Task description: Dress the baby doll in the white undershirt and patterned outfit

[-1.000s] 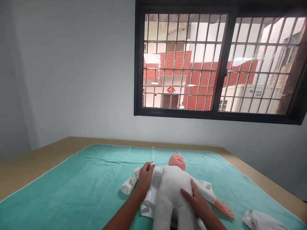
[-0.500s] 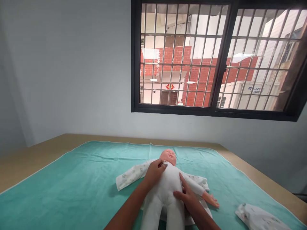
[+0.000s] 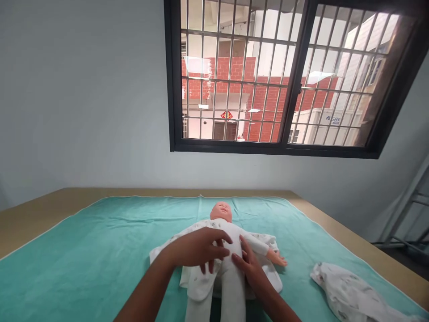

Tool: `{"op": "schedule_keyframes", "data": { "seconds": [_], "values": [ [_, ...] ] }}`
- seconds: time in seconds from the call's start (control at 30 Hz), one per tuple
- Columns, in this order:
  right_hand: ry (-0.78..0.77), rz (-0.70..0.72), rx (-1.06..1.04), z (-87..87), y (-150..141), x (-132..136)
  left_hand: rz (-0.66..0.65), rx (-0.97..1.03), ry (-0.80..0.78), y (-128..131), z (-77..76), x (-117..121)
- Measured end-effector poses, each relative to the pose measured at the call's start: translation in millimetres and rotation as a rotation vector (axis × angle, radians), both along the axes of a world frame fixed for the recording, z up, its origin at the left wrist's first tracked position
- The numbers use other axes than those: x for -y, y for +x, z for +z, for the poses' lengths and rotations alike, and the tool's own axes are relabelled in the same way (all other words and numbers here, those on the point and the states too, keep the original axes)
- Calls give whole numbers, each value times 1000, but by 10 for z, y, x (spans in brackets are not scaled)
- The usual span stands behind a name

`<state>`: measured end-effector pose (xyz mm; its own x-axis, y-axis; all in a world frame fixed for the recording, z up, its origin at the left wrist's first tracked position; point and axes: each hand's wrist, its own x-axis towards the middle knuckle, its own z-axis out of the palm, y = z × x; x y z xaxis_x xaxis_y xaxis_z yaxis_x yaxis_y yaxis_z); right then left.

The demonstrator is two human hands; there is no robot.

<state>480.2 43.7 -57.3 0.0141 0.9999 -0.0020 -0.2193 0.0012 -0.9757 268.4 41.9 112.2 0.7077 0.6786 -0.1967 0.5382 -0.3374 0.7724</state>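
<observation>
A baby doll with a white cloth body lies on its back on a teal blanket. A white printed garment is spread under it and partly folded over its chest. My left hand rests on the doll's chest with fingers spread, pressing the garment's flap. My right hand lies flat on the doll's right side, fingers extended and touching the body. The doll's bare hand sticks out to the right.
The blanket covers a tan platform that meets grey walls. Another crumpled white printed garment lies at the right. A barred window is above. A metal frame stands at the far right.
My left hand moved from the doll's shoulder across its chest, bringing the garment's left flap over the body. My right hand shifted slightly toward the middle. The view turned left.
</observation>
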Motion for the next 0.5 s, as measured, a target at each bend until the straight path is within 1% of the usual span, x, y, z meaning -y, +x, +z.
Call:
{"op": "schedule_keyframes", "data": {
  "seconds": [0.03, 0.1, 0.17, 0.23, 0.3, 0.37, 0.43, 0.47, 0.5],
  "values": [
    [-1, 6, -13, -2, -5, 3, 45, -78, 55, -52, -8, -30],
    [10, 4, -29, 13, -22, 11, 116, -302, 193, -118, -88, -90],
    [25, -12, -37, 36, -46, 17, 107, -518, 298, -130, -226, -116],
    [26, -8, -69, 42, -72, 15, 85, -622, 410, -110, -385, -92],
    [26, 18, -124, 15, -97, 5, 100, -617, 508, -101, -532, -31],
    [37, 42, -155, -44, -120, -11, 143, -561, 575, -129, -638, 39],
    [52, 50, -142, -112, -141, -29, 174, -481, 593, -180, -679, 96],
    [57, 48, -134, -140, -150, -35, 182, -427, 572, -202, -671, 117],
    [62, 41, -131, -160, -157, -40, 187, -361, 511, -216, -648, 131]
  ]
}}
